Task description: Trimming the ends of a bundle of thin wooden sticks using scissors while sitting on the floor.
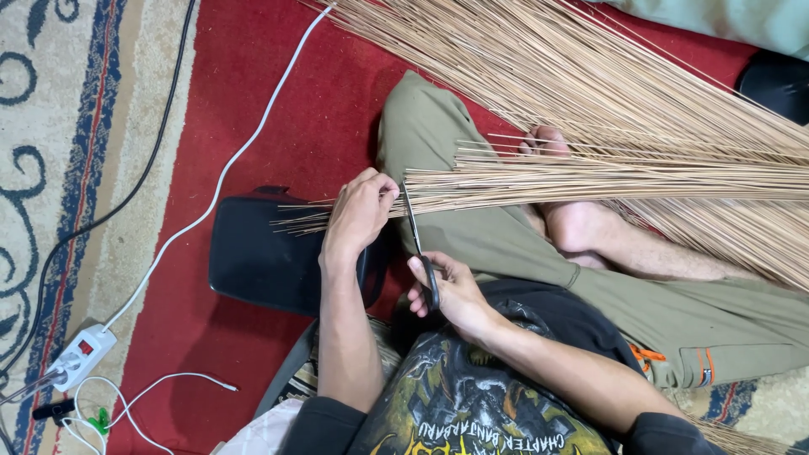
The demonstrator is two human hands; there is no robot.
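The light is even and quite bright, coming from above, with no strong glare. A soft shadow lies on the red woven carpet (286,109) just beside the fingers of the left hand (358,215), under the flat black cushion (261,257). The thin pale dry sticks (607,177) stay sharp near the fingertips. The picture bends a little at the edges. No motion blur shows.

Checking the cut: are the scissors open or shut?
Shut, or nearly: the scissors in the right hand show as one thin line at the stick bundle.
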